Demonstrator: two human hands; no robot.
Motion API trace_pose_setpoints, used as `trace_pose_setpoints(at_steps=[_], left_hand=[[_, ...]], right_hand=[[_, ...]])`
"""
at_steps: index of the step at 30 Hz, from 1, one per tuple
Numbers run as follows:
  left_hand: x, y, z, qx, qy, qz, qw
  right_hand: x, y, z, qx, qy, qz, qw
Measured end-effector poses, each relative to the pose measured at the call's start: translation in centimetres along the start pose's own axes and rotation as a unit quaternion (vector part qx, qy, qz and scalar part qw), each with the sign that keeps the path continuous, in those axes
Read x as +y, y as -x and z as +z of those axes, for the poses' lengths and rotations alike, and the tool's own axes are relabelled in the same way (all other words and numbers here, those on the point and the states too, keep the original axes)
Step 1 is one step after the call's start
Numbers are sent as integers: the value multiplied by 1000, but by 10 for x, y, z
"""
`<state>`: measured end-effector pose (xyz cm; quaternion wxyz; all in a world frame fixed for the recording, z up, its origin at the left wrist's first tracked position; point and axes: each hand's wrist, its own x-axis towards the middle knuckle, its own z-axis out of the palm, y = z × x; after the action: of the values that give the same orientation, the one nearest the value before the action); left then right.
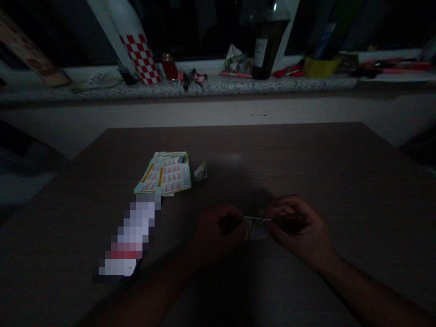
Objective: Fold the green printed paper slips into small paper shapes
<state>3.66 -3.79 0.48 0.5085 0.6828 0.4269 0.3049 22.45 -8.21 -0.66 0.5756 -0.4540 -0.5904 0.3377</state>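
Note:
Both my hands rest on a dark brown table (306,154) in dim light. My left hand (218,231) and my right hand (299,227) each pinch one end of a small folded piece of printed paper (256,228) held between them, just above the tabletop. A stack of printed paper sheets (166,175) lies to the upper left of my hands. A small folded paper piece (200,172) sits right beside that stack.
A blurred-out flat object (131,238) lies left of my left hand. Behind the table runs a speckled stone sill (211,86) with a dark bottle (267,45), a red-and-white checkered item (141,56), a small red jar (169,67), and assorted clutter.

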Motion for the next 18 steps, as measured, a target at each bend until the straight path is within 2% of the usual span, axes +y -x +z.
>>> trace_pose_setpoints(at_steps=[7,13,18], left_hand=[[-1,0,0,-21,-22,26,999],[0,-1,-2,-55,-28,36,997],[3,0,-4,-61,-30,37,997]], right_hand=[[2,2,2,-8,-23,10,1000],[0,0,0,-22,11,23,999],[-5,-4,0,-17,28,58,998]])
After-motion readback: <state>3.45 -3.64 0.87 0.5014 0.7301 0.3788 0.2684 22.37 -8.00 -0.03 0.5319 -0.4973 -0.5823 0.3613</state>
